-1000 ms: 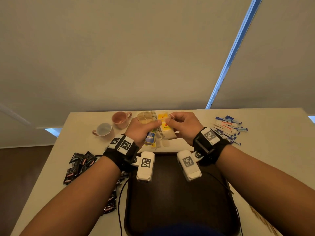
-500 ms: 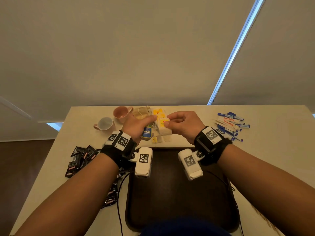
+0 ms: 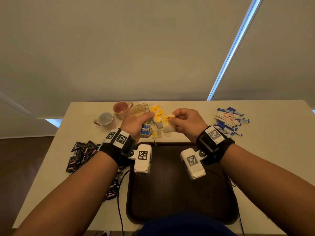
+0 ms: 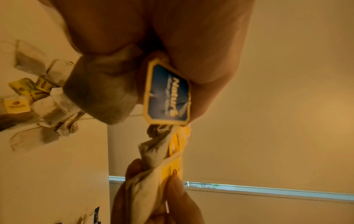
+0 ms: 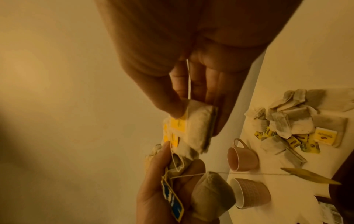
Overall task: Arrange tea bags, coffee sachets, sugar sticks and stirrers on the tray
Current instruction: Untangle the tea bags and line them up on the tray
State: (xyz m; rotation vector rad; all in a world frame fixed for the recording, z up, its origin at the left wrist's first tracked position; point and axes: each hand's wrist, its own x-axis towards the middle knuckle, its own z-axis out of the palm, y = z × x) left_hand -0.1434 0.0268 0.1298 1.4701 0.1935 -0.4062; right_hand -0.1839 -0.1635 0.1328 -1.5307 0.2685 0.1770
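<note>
Both hands pinch tea bags – above tray edge.

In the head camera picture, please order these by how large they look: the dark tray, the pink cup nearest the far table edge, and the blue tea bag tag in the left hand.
1. dark tray, by far the largest.
2. pink cup.
3. blue tea bag tag, gripped in the left hand, smallest.
The tray lies nearest the camera, which exaggerates its lead.

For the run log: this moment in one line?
left hand: grips blue-tagged tea bag | right hand: pinches yellow-tagged tea bags | tray: nothing placed
</note>
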